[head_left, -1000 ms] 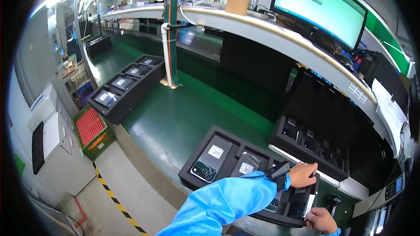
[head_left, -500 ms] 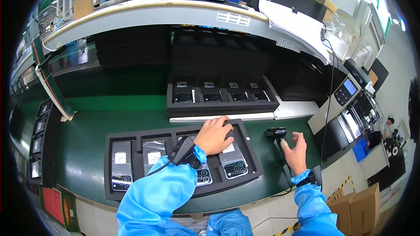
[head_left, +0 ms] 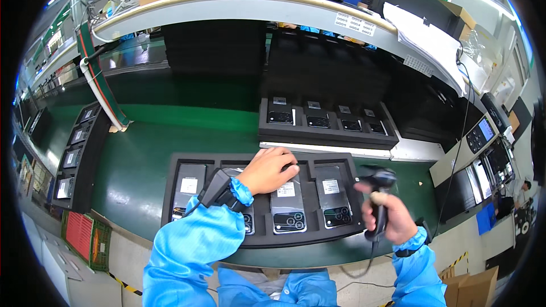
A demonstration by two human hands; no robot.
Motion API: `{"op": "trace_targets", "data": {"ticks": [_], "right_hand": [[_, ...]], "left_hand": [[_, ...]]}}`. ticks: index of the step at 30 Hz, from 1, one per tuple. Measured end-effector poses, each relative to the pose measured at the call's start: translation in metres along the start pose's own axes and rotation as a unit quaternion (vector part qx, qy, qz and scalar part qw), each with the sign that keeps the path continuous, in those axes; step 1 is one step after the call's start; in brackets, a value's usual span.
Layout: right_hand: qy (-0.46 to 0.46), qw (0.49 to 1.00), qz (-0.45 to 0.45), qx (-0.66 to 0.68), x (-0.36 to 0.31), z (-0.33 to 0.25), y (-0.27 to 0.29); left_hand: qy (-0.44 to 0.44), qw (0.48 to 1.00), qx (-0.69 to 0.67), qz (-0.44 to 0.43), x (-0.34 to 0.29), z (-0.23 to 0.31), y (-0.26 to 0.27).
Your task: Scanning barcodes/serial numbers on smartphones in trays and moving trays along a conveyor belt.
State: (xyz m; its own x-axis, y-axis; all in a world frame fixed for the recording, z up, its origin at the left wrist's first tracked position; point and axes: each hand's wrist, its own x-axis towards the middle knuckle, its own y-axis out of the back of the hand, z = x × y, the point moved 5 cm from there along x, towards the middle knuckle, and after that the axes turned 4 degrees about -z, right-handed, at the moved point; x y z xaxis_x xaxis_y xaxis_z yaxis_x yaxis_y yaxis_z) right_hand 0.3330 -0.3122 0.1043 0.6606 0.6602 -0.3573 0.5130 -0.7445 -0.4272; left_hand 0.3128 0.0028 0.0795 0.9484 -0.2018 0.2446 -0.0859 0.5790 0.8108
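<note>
My left hand (head_left: 268, 170) lies over the far rim of a black foam tray (head_left: 264, 240), beside the top of the third phone from the left. Its fingers are loosely bent, with the thumb apart and nothing visible held. The tray carries several dark phones in slots, including a phone (head_left: 289, 207) near that hand and a phone (head_left: 333, 199) at the right end. Each visible phone has a white label. At the tray's right end, my right hand (head_left: 392, 219) grips a black handheld barcode scanner (head_left: 380, 178). The scanner head is slightly blurred, and its cable hangs below.
Behind, another foam tray (head_left: 324, 132) of phones stands by a silver strip (head_left: 421, 150). A further phone tray (head_left: 77, 156) is at far left. A label printer (head_left: 475, 148) stands right. A shelf (head_left: 227, 1) overhangs the green bench (head_left: 128, 176); a red-green crate (head_left: 85, 237) sits below left.
My right hand has closed round the scanner and lifted it toward the tray. My left hand has shifted leftward along the tray's rim. The view has swung left, and the tray lies straighter.
</note>
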Motion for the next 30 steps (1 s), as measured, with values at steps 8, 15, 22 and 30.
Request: {"op": "trace_targets", "data": {"ticks": [8, 15, 22, 30], "right_hand": [[-0.178, 0.973, -0.143, -0.029, 0.015, 0.045, -0.104], [-0.018, 0.982, -0.015, -0.189, 0.005, 0.022, -0.074], [0.124, 0.891, 0.277, -0.338, -0.014, -0.021, 0.059], [0.134, 0.739, 0.364, -0.550, 0.001, -0.025, 0.159]], "left_hand": [[0.002, 0.999, 0.033, -0.001, 0.003, -0.009, -0.013], [0.002, 0.998, 0.046, 0.040, 0.005, -0.007, -0.021], [0.018, 0.995, 0.052, 0.081, 0.007, -0.010, -0.030], [0.030, 0.990, 0.075, 0.119, 0.011, -0.004, -0.033]]}}
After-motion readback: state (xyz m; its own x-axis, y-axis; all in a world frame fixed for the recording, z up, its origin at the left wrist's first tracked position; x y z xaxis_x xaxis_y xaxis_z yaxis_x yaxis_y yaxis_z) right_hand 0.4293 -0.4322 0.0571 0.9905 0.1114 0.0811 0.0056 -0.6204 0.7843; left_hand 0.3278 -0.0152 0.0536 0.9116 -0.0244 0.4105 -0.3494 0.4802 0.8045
